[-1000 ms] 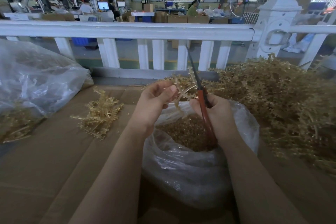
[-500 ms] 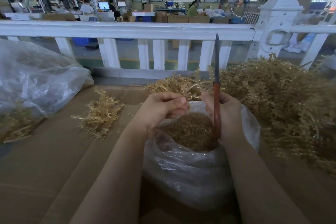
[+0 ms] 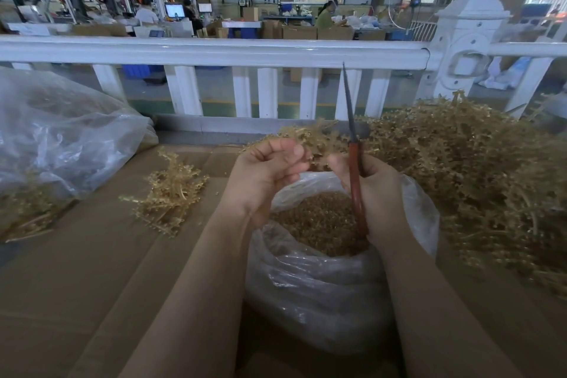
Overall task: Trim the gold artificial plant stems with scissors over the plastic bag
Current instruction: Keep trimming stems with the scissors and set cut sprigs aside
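A brown cardboard-covered worktop (image 3: 76, 301) fills the foreground, with a white railing (image 3: 214, 54) along its far edge. A big heap of gold plant stems (image 3: 478, 169) covers the right side of the worktop. On the left lies a large clear plastic sack (image 3: 61, 132), partly filled with gold stems. In the middle, between the person's forearms, stands an open plastic bag (image 3: 322, 291) filled with small gold trimmings (image 3: 319, 224). A small pile of gold sprigs (image 3: 168, 193) lies on the worktop between the sack and the bag. Above the bag's mouth, the left hand (image 3: 267, 175) has its fingers curled, pinching a gold stem (image 3: 313, 138). The right hand (image 3: 377, 190) grips red-handled scissors (image 3: 354, 163), blades closed and pointing up, just beside that stem.
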Motion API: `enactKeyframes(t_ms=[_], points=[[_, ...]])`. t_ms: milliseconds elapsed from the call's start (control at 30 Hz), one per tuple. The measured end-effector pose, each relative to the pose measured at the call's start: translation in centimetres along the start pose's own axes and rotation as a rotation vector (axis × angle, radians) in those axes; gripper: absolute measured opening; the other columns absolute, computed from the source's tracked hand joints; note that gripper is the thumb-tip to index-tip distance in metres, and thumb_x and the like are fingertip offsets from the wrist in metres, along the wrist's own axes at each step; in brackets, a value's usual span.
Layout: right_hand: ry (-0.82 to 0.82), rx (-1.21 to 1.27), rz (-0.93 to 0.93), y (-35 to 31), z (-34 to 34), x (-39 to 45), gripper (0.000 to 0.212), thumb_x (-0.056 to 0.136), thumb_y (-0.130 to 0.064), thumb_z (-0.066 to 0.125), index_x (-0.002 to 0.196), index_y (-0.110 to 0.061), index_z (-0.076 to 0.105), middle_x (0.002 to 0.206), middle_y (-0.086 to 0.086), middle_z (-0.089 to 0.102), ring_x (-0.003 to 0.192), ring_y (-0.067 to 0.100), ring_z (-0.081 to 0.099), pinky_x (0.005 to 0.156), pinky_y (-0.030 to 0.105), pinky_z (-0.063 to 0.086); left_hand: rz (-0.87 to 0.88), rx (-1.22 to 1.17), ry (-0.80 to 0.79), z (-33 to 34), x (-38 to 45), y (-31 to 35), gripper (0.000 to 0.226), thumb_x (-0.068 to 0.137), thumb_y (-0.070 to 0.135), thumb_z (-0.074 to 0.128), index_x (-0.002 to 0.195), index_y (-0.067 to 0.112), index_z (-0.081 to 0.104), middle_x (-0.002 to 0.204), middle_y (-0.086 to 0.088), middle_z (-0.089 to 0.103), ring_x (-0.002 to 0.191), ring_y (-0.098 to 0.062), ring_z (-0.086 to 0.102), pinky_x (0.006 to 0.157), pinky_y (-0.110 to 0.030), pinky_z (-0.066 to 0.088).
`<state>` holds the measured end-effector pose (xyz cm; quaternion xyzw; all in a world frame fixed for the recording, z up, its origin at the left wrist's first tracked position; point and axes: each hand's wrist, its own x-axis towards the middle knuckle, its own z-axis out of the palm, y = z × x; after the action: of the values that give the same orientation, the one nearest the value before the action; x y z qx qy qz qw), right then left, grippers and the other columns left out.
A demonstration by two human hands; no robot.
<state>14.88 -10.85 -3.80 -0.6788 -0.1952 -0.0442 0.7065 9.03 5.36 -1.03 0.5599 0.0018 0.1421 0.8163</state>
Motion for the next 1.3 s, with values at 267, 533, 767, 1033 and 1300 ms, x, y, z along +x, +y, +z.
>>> enactKeyframes(t_ms=[267,533,767,1033,1300], points=[[-0.07,-0.345,-0.028,0.86,0.44,0.11,0.054,0.056,-0.081,0.067,0.086,-0.036,0.064,0.08,-0.031,0.066,0.076,-0.011,0.062,0.066,0.018,0.043,0.114,-0.163,0.167,-0.6,0.37,0.29,0.025,0.068,0.01,0.076,0.092,0.008,0.067,0.083,-0.004,0.075,0.078,-0.013,0.073,0.076,-0.021,0.058],[-0.138,-0.561,-0.067,0.79,0.37,-0.22,0.068,0.056,-0.092,0.055,0.095,-0.037,0.06,0.089,-0.022,0.066,0.085,-0.006,0.061,0.071,0.018,0.045,0.216,-0.008,0.221,-0.57,0.12,0.69,0.021,0.085,-0.009,0.065,0.081,0.012,0.065,0.074,0.0,0.074,0.074,-0.012,0.071,0.076,-0.022,0.058],[-0.12,-0.696,-0.161,0.96,0.47,-0.36,0.053,0.071,-0.075,0.071,0.099,-0.03,0.064,0.09,-0.015,0.068,0.088,0.004,0.063,0.08,0.032,0.056,0.28,0.082,0.24,-0.49,-0.03,0.61,0.02,0.087,-0.012,0.063,0.085,0.007,0.068,0.071,0.002,0.072,0.071,-0.01,0.067,0.07,-0.021,0.055],[-0.021,-0.81,-0.228,0.71,0.47,-0.62,0.059,0.07,-0.082,0.063,0.084,-0.024,0.064,0.074,-0.012,0.067,0.073,0.002,0.061,0.071,0.03,0.055,0.289,0.047,0.237,-0.66,0.16,0.47,0.019,0.084,-0.013,0.065,0.082,0.006,0.064,0.073,-0.003,0.073,0.071,-0.013,0.071,0.067,-0.021,0.056],[-0.017,-0.82,-0.255,0.62,0.48,-0.69,0.063,0.067,-0.087,0.056,0.077,-0.025,0.063,0.067,-0.014,0.064,0.066,0.0,0.059,0.061,0.019,0.05,0.292,0.064,0.209,-1.02,0.14,0.32,0.013,0.086,-0.005,0.067,0.087,0.008,0.069,0.075,-0.001,0.076,0.072,-0.01,0.072,0.068,-0.019,0.057]])
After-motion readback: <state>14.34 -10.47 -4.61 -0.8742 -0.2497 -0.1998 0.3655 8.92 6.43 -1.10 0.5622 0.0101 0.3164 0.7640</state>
